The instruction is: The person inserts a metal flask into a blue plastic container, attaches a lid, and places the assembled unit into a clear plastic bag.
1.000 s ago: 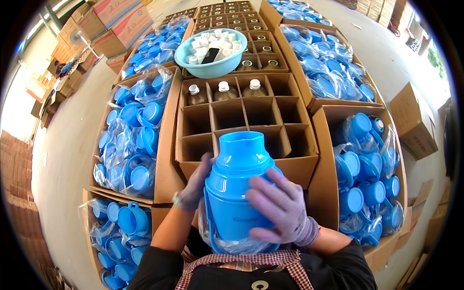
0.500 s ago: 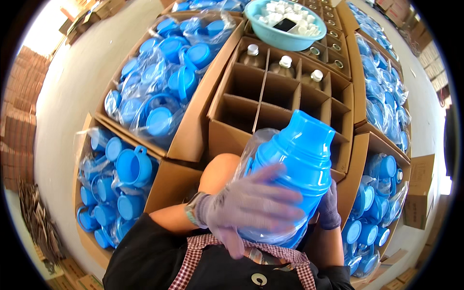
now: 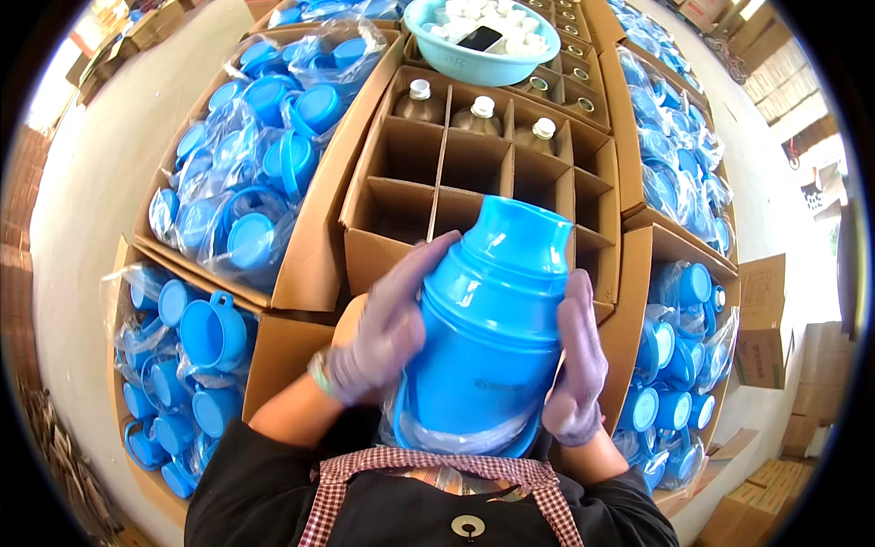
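Observation:
A tall blue plastic jug [image 3: 488, 328] with a flared open mouth is held upright close to my chest, a clear plastic bag bunched around its base. My left hand [image 3: 383, 324], in a thin pale glove, is pressed flat against the jug's left side. On the other side, my gloved right hand [image 3: 579, 360] grips it. Just behind the jug stands a cardboard box with dividers [image 3: 474, 164]; three capped brown bottles [image 3: 481, 114] fill its far row.
Open cartons of bagged blue jugs and lids surround me: left [image 3: 255, 155], lower left [image 3: 182, 365], right [image 3: 679, 365] and far right [image 3: 674, 137]. A light blue basin [image 3: 478, 64] with white caps and a dark phone sits on more bottle boxes. Stacked cartons [image 3: 775, 310] stand at right.
The jug has tipped back upright and its bag has slid down to the base. My left hand moved from across its front to its left side; my right hand shows on the right.

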Motion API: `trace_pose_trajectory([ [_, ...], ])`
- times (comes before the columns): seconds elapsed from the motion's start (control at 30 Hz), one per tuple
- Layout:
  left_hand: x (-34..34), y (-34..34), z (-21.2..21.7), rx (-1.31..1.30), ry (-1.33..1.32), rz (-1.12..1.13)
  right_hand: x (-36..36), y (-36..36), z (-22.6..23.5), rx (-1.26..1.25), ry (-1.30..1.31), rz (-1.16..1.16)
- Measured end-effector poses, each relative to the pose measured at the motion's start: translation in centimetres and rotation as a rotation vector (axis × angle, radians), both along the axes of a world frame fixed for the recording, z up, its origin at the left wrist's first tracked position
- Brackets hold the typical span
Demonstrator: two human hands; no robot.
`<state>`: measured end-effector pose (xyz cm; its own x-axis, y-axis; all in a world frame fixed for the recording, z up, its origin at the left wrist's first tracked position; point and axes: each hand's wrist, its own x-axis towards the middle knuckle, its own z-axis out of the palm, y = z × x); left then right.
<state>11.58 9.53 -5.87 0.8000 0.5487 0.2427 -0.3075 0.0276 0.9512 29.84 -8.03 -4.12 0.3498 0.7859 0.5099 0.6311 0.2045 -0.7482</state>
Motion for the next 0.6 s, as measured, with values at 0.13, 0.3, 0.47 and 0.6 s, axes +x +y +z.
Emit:
trace_pose_trajectory([
  [0.13,-1.4,0.2,0.2,0.552,-0.07,-0.007,5.0,-3.1,-9.4,-0.466,0.352,-0.014],
  [0.3,1.2,4.1,-2.3,-0.09,0.033,0.011,0.4,0.0,-0.1,-0.178,0.113,-0.003],
  [0.47,2.6,4.2,-3.2,-0.23,0.322,-0.325,-0.2,0.1,0.1,-0.095,-0.026,-0.021],
  [0.6,5.9,8.3,-4.7,-0.506,0.433,-0.588,0.0,0.4,0.2,-0.079,-0.076,0.004],
])
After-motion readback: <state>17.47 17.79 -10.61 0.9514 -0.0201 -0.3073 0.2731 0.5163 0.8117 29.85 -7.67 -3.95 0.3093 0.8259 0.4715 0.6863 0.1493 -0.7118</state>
